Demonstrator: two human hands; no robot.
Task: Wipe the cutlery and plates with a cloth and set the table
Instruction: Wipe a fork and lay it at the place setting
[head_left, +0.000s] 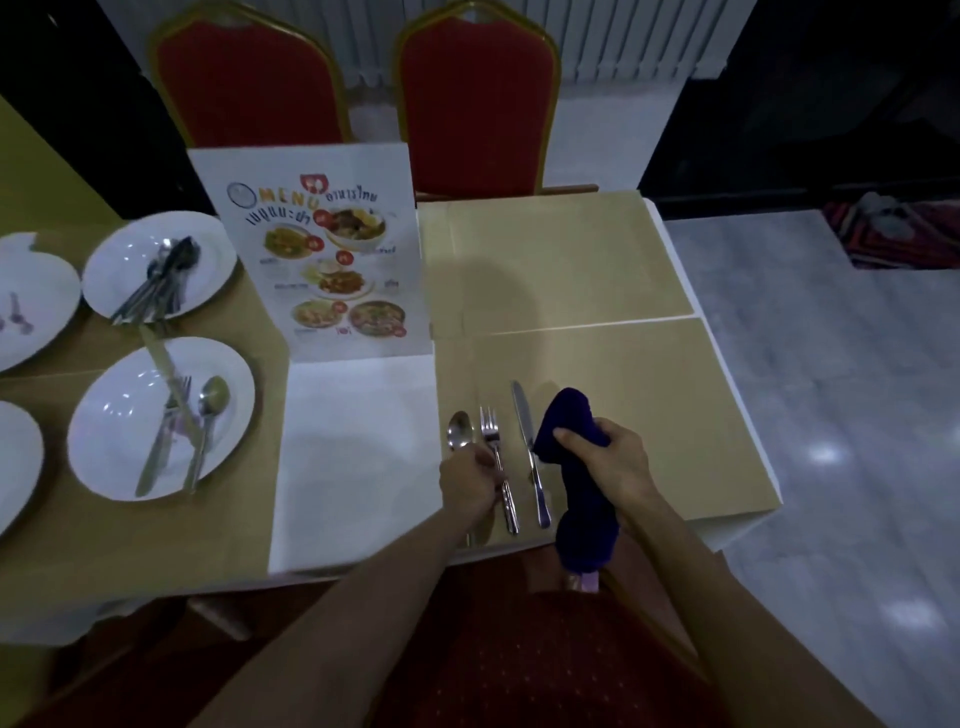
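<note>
The table (597, 270) ends just right of the fork (496, 457) setting, its right edge running along bare grey floor (831, 415), and its near edge lies just below the handles. Beyond the fork the tan mats are bare up to the far edge. The spoon (460, 430) lies just left of the fork, the knife (527, 447) just right, all three parallel. The left hand (470, 480) is curled closed over the spoon and fork handles; which it grips I cannot tell. The right hand (605, 460), right of the knife, is clenched around a dark blue cloth (576, 457) hanging past the near edge. Left of the fork stands a menu card (332, 249); farther left, plates (161, 415) carry more cutlery (156, 283). Two red chairs (478, 93) stand behind.
</note>
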